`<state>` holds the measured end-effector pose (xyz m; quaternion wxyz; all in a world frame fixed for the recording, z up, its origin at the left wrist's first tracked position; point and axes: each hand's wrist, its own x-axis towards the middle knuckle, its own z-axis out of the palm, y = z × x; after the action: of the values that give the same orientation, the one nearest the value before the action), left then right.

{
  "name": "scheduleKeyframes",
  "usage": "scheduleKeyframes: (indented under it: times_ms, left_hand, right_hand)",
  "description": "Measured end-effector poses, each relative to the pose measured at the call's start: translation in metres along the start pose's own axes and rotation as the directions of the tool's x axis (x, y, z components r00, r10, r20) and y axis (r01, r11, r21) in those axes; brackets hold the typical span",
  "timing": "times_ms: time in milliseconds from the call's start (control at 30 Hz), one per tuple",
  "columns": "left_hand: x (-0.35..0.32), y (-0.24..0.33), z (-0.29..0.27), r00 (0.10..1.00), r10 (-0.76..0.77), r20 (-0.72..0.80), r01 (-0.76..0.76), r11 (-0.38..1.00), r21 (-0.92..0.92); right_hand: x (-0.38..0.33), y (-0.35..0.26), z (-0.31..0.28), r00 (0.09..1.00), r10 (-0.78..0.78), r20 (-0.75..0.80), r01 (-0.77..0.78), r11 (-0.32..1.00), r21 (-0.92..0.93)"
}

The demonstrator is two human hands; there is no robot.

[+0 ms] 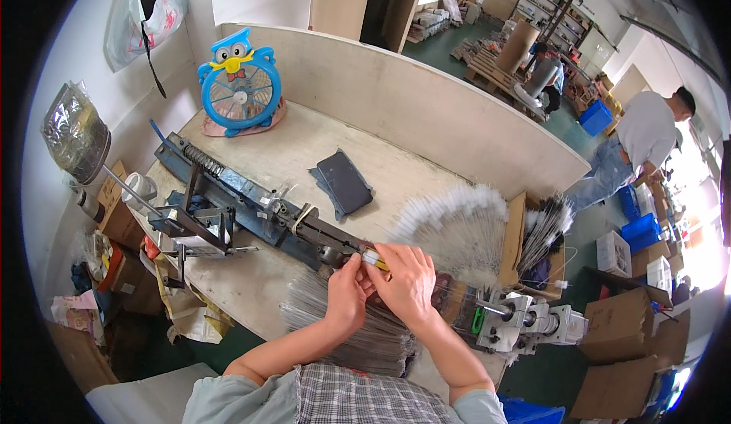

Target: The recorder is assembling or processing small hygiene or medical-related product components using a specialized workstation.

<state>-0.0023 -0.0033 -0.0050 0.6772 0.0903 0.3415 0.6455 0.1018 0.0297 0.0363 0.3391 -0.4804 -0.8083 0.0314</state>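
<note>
Workshop clutter is seen all round a pale wooden desk (304,142), across which a long dark metal jig (251,207) is laid slantwise. At the near end of that jig both hands are brought together: the left hand (346,294) is closed in a pinch, and the right hand (407,283) is curled over a small yellow-and-silver piece (375,259), held between thumb and fingertips just against the jig's end.

As for progress, a fan of white-tipped thin rods (457,226) is spread beyond the hands, to the right of the jig, while a bundle of grey rods (358,325) is lying under the forearms, nearer than the jig. It is judged that work is somewhere in the middle, with plenty of stock on both sides; which pile is finished cannot be told.

Much is hidden. The piece itself is mostly covered by fingers, so its shape is unclear. What is gripped by the left hand cannot be made out. A grey machine block (525,321) at the right of the jig's end is only partly seen.
</note>
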Motion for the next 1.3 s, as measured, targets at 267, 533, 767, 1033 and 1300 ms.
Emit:
scheduleKeyframes:
  times_ms: [267, 533, 767, 1033, 1300]
  left_hand:
    - [0.003, -0.005, 0.001, 0.998, 0.070, 0.004, -0.070, 0.997, 0.029]
    - [0.001, -0.005, 0.008, 0.998, 0.059, -0.001, -0.059, 0.993, 0.099]
    - [0.001, 0.000, 0.004, 1.000, 0.025, 0.016, -0.025, 1.000, -0.002]
    - [-0.001, 0.001, 0.005, 0.999, -0.010, -0.032, 0.009, 0.999, -0.038]
    - [-0.001, -0.002, 0.006, 1.000, 0.020, -0.003, -0.020, 1.000, -0.009]
  right_hand:
    - [-0.006, 0.013, -0.010, 0.996, -0.092, -0.015, 0.093, 0.994, 0.054]
    - [-0.009, 0.023, -0.022, 0.995, -0.100, 0.004, 0.100, 0.993, 0.056]
    - [-0.003, 0.016, -0.016, 0.989, -0.132, 0.071, 0.127, 0.990, 0.066]
    - [-0.001, 0.014, -0.015, 0.994, -0.102, 0.048, 0.097, 0.991, 0.087]
    - [-0.005, 0.016, -0.016, 0.995, -0.090, 0.043, 0.087, 0.994, 0.064]
